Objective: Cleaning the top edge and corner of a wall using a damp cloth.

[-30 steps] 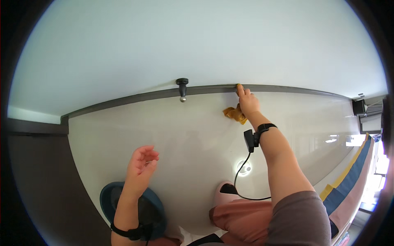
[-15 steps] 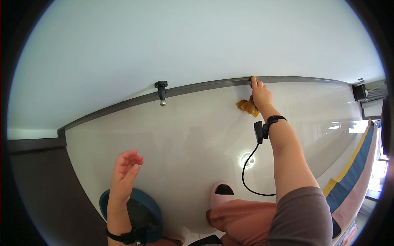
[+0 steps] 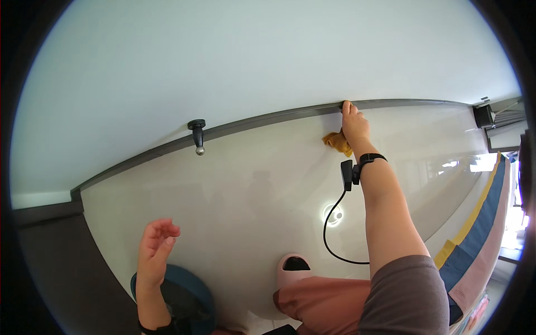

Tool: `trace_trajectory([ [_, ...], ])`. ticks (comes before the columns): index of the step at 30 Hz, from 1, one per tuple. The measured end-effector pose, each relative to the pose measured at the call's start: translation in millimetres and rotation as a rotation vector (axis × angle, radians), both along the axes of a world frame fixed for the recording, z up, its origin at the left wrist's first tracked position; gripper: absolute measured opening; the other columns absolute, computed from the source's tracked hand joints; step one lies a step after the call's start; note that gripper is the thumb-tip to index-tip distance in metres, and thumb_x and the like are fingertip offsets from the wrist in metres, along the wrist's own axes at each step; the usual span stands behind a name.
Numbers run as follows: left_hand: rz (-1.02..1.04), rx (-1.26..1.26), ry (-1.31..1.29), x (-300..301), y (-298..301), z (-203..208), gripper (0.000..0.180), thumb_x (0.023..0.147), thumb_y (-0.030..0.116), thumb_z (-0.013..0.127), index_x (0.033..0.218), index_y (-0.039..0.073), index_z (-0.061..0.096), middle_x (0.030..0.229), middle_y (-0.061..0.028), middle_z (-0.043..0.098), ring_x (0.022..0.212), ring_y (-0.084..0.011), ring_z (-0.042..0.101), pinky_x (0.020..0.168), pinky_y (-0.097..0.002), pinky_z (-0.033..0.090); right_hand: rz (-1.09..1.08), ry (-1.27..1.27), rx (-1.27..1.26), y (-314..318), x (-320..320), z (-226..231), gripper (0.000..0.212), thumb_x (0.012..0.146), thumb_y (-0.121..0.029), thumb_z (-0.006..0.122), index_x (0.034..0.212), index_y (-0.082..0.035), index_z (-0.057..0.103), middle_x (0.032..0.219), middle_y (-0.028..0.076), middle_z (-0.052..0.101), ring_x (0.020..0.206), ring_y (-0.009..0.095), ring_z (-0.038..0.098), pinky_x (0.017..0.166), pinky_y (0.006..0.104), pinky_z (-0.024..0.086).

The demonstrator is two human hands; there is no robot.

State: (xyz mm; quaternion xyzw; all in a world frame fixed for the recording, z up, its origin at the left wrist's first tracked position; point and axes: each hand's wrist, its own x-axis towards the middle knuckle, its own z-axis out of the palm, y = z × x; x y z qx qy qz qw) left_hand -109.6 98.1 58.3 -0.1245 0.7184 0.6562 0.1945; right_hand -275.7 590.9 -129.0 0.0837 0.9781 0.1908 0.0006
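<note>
Out at the far wall, my right hand (image 3: 355, 124) presses a mustard-yellow cloth (image 3: 336, 143) to the dark grey baseboard (image 3: 279, 117). Most of the cloth in the grip is hidden behind the fingers, while a loose end hangs over the floor. My left hand (image 3: 155, 248) is raised at lower left, fingers loosely bent and apart, with nothing in it. Below and beside it stands a dark blue basin (image 3: 198, 287), partly covered by my left forearm.
A black doorstop with a metal tip (image 3: 197, 135) juts from the baseboard. Dark panelling (image 3: 56, 257) lies at left, a striped bed cover (image 3: 474, 240) at right. My pink slipper (image 3: 293, 268) rests on the glossy tiles. A black cable (image 3: 325, 240) hangs from my right wrist device.
My right hand with the cloth has slid a little to the right along the baseboard, away from the doorstop. The view has shifted right with it. My left hand stays empty.
</note>
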Motion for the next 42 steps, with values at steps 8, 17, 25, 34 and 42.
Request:
trace_trajectory([
  [8, -0.108, -0.025, -0.002, -6.7, 5.0, 1.6, 0.03, 0.083, 0.002, 0.049, 0.114, 0.003, 0.046, 0.1, -0.0058, 0.053, 0.096, -0.0146, 0.049, 0.085, -0.0275, 0.037, -0.115, 0.058, 0.04, 21.1, -2.1, -7.0, 0.038, 0.084, -0.016, 0.049, 0.117, -0.004, 0.033, 0.1, 0.009, 0.054, 0.083, 0.022, 0.061, 0.059, 0.031, 0.054],
  [17, -0.138, -0.078, 0.001, -14.9, 2.9, -2.2, 0.03, 0.084, 0.008, 0.052, 0.113, 0.006, 0.048, 0.098, -0.004, 0.054, 0.094, -0.0139, 0.05, 0.084, -0.0277, 0.039, -0.238, 0.02, 0.1, 61.0, -10.6, -0.8, 0.038, 0.085, -0.017, 0.05, 0.116, -0.003, 0.034, 0.104, 0.009, 0.054, 0.083, 0.023, 0.061, 0.059, 0.03, 0.054],
  [25, -0.107, -0.065, -0.018, -21.8, 7.7, -3.5, 0.029, 0.084, 0.01, 0.052, 0.113, 0.006, 0.048, 0.097, -0.0043, 0.054, 0.093, -0.0137, 0.05, 0.083, -0.0276, 0.038, -0.356, 0.051, 0.017, 48.8, -13.6, -8.1, 0.042, 0.086, -0.018, 0.049, 0.12, -0.003, 0.031, 0.109, 0.011, 0.053, 0.089, 0.025, 0.06, 0.063, 0.0332, 0.054],
  [34, -0.083, -0.047, -0.022, -20.3, 2.7, -4.5, 0.029, 0.084, 0.011, 0.052, 0.113, 0.006, 0.047, 0.097, -0.0044, 0.054, 0.093, -0.0142, 0.05, 0.083, -0.0282, 0.039, -0.601, 0.192, -0.23, 38.6, -25.5, -4.1, 0.04, 0.088, -0.016, 0.044, 0.123, -0.002, 0.028, 0.113, 0.013, 0.05, 0.096, 0.028, 0.057, 0.07, 0.0372, 0.052],
  [42, -0.106, -0.013, -0.025, -22.9, 4.8, -5.2, 0.03, 0.083, 0.002, 0.049, 0.112, 0.002, 0.047, 0.097, -0.0056, 0.053, 0.092, -0.013, 0.049, 0.084, -0.0273, 0.038, -0.811, 0.202, -0.469, 96.9, -40.4, -2.9, 0.035, 0.087, -0.015, 0.042, 0.118, 0.001, 0.034, 0.121, 0.018, 0.047, 0.105, 0.033, 0.053, 0.081, 0.0429, 0.048],
])
